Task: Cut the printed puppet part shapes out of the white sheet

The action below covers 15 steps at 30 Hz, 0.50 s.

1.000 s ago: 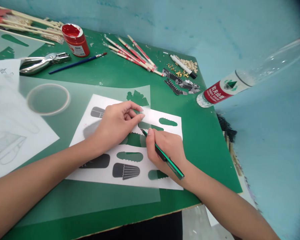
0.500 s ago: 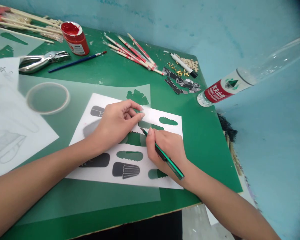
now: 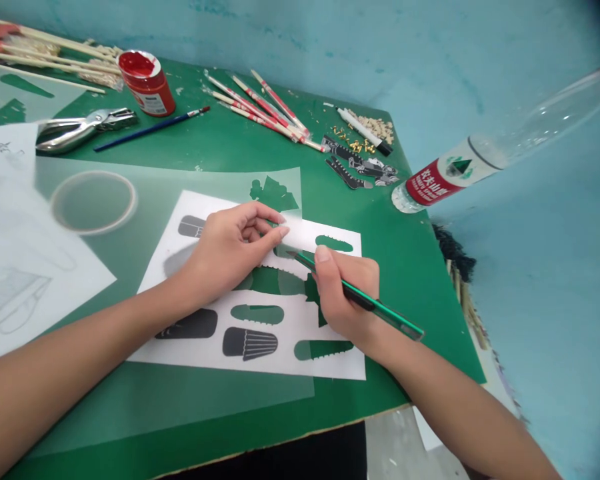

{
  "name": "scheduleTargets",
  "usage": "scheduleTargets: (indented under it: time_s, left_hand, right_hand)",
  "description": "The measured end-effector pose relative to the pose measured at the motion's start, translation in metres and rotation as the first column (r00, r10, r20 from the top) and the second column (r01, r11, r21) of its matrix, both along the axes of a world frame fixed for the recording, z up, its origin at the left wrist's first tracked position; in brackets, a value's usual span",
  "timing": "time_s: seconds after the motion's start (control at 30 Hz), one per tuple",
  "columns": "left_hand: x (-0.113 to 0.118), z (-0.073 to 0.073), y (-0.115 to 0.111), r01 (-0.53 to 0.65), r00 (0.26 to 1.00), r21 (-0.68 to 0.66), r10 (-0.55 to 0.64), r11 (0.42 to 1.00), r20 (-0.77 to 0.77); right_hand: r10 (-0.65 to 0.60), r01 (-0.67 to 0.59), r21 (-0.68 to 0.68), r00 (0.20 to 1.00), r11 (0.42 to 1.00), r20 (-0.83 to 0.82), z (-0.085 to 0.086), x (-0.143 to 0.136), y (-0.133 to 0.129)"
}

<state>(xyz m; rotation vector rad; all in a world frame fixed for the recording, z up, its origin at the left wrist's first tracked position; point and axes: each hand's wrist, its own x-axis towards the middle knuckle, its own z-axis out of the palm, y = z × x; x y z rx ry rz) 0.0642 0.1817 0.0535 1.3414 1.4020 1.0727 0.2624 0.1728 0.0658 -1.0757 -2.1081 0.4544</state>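
Observation:
A white sheet (image 3: 290, 363) with dark printed shapes and several cut-out openings lies over a translucent sheet (image 3: 190, 400) on the green table. Resting on the sheet's upper middle, my left hand (image 3: 237, 247) has its thumb and forefinger brought together at a small translucent piece (image 3: 293, 230). What exactly the fingertips pinch is too small to tell. My right hand (image 3: 350, 287) is closed round a green craft knife (image 3: 380, 309), whose tip points left, just below and right of my left fingertips.
A red paint jar (image 3: 147, 87), a brush (image 3: 153, 128), a silver hole punch (image 3: 85, 130) and a tape roll (image 3: 95, 202) are at the left. Wrapped sticks (image 3: 265, 110), a marker (image 3: 363, 130), dark cut pieces (image 3: 360, 167) and a bottle (image 3: 437, 181) stand or lie farther right.
My right hand has moved right and slightly up with the knife, which now lies at a flatter angle. More openings in the white sheet show. My left hand has barely moved.

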Motion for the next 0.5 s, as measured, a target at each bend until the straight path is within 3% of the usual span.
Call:
scheduleTargets:
  time_s: [0.2,0.5]
  left_hand:
    - [0.000,0.007,-0.001,0.003,0.999,0.008,-0.003,1.000,0.037]
    - [0.001,0.007,-0.002,0.002,0.998,0.002,-0.002,1.000,0.055]
  right_hand:
    - [-0.053,0.027,-0.132,0.979,0.991,-0.199,-0.015,0.009,0.008]
    - [0.033,-0.046,-0.056,0.975,0.997,-0.221,-0.005,0.007,0.008]
